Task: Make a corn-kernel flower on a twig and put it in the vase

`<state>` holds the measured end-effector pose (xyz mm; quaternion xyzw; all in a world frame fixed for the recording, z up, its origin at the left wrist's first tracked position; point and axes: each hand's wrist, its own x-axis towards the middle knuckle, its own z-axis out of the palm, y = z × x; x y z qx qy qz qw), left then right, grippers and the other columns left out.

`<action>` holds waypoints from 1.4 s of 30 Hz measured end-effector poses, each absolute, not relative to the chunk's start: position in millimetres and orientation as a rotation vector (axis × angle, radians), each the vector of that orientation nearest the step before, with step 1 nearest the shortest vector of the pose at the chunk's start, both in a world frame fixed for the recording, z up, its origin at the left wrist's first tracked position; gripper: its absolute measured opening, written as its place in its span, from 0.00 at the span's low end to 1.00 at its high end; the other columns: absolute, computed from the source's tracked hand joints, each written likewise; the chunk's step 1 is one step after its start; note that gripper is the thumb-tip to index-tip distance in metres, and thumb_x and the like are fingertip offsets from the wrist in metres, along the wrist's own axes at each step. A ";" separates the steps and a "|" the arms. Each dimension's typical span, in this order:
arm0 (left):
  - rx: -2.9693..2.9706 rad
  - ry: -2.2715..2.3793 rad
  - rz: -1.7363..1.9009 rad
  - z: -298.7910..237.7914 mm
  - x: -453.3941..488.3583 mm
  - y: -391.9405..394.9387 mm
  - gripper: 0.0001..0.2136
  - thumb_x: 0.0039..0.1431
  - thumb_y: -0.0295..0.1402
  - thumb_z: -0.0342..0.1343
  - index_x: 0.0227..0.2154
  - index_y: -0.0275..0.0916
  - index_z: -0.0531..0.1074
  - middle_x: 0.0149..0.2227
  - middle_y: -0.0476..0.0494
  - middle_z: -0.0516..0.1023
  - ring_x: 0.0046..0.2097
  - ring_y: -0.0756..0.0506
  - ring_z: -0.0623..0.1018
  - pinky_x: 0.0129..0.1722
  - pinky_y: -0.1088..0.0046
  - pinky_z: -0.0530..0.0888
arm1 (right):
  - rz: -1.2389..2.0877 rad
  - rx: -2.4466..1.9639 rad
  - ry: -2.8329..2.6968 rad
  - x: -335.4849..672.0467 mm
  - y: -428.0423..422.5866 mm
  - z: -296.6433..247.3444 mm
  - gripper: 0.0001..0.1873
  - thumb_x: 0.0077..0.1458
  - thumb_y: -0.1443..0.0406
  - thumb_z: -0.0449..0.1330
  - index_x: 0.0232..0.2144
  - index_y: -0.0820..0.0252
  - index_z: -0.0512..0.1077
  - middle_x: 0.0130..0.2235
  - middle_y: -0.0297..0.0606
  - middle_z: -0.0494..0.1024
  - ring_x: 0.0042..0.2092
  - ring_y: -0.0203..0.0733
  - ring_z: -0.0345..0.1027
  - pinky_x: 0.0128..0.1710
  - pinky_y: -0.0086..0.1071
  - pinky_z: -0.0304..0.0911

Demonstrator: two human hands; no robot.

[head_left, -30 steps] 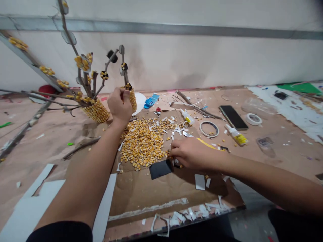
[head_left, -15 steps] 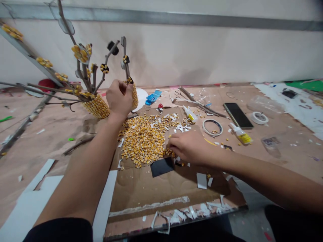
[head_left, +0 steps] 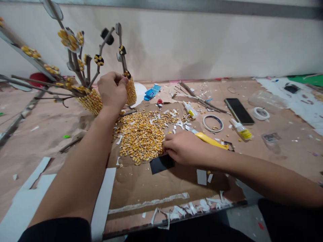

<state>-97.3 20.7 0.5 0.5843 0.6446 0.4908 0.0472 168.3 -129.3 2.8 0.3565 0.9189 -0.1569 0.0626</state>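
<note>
My left hand (head_left: 112, 90) is closed around the corn-covered vase (head_left: 94, 101) of a twig tree whose branches (head_left: 83, 64) carry small kernel flowers. My right hand (head_left: 185, 149) rests palm down at the right edge of a pile of yellow corn kernels (head_left: 142, 136) on brown cardboard (head_left: 151, 185), its fingers curled in a pinch at the kernels; what they hold is too small to make out. A black card piece (head_left: 161, 164) lies just under that hand. A yellow-handled cutter (head_left: 209, 140) lies behind it.
Two small glue bottles (head_left: 189, 110) (head_left: 241, 130), a tape ring (head_left: 213, 123), a white tape roll (head_left: 261, 113), a black phone (head_left: 239, 111), a blue packet (head_left: 151, 92) and loose twigs (head_left: 199, 101) lie beyond the pile. White card strips (head_left: 30, 195) and paper scraps (head_left: 186, 211) sit near the front edge.
The view has shifted a little. My right hand slid slightly left along the kernel pile, uncovering the yellow cutter. My left hand stays on the vase.
</note>
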 end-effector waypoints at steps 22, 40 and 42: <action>1.787 2.050 1.603 5.9 -97.7 8.2 0.02 0.60 0.28 0.59 0.35 0.41 0.73 0.40 0.39 0.80 0.47 0.38 0.79 0.55 0.57 0.74 | -0.349 0.921 2.676 128.9 -132.2 8.7 0.12 0.51 0.76 0.62 0.37 0.63 0.82 0.35 0.52 0.85 0.34 0.51 0.79 0.28 0.34 0.53; 1.621 2.184 1.346 21.5 -91.2 48.6 0.12 0.64 0.34 0.60 0.49 0.40 0.73 0.57 0.34 0.79 0.61 0.34 0.77 0.62 0.56 0.67 | -1.653 1.540 2.939 133.2 -11.5 29.6 0.04 0.56 0.66 0.61 0.29 0.58 0.74 0.28 0.37 0.82 0.31 0.39 0.77 0.33 0.33 0.71; 1.621 2.162 1.356 19.2 -93.5 50.5 0.10 0.64 0.33 0.60 0.47 0.41 0.73 0.56 0.34 0.81 0.59 0.35 0.78 0.60 0.58 0.68 | -1.725 1.617 2.975 117.4 15.5 29.5 0.04 0.57 0.65 0.63 0.31 0.59 0.76 0.29 0.37 0.82 0.31 0.40 0.77 0.33 0.34 0.72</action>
